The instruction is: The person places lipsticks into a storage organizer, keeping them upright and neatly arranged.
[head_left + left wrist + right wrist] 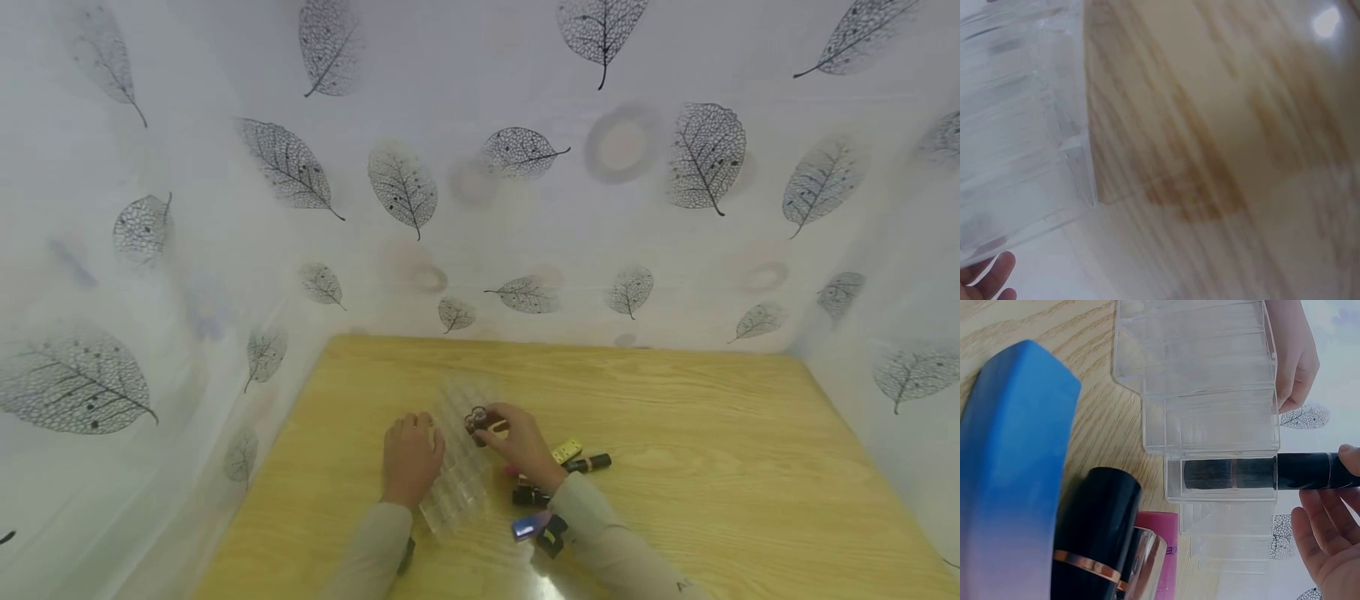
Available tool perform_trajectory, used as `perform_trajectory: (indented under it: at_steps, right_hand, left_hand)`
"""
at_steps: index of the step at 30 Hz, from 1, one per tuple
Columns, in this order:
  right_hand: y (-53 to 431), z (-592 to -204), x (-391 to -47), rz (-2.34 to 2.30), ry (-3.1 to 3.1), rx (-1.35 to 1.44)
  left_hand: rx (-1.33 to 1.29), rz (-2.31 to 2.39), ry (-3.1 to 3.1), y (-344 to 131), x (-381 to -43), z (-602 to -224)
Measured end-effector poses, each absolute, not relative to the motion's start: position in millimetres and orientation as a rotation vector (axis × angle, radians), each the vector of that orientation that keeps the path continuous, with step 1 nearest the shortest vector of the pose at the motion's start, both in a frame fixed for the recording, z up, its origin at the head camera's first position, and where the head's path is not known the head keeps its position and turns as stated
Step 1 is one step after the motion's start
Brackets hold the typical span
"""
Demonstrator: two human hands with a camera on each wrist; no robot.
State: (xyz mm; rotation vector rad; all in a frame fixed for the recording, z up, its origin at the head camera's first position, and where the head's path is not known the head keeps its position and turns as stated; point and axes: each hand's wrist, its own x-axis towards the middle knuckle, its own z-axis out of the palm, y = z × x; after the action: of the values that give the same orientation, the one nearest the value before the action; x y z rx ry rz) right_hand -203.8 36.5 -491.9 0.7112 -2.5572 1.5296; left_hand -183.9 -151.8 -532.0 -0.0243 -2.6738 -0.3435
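A clear plastic organizer (452, 500) with stepped rows of compartments stands on the wooden table between the two hands. My right hand (521, 442) pinches the outer end of a black lipstick tube (1304, 470) with thumb and fingers. The tube's other end is inside one organizer compartment, visible through the transparent walls (1210, 419). On the organizer's left side, my left hand (412, 458) rests with fingers loosely bent. Its fingertips (1002, 269) show right at the organizer's edge in the left wrist view.
To the right of the organizer lie a yellow block-shaped item (566, 451), a dark tube (592, 463), a blue item (530, 526), a black tube with a copper band (1094, 531) and a pink item (1169, 556). Leaf-patterned curtains (525, 225) surround the table (712, 467).
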Motion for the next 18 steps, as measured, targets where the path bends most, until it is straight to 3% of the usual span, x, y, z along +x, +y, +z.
perform_trajectory:
  at_steps: [18]
  right_hand:
    - [30.8,-493.9,-201.0,1.598,-2.489,0.817]
  left_hand:
    - [-0.018,-0.313,-2.663,-151.1,-184.5,-532.1]
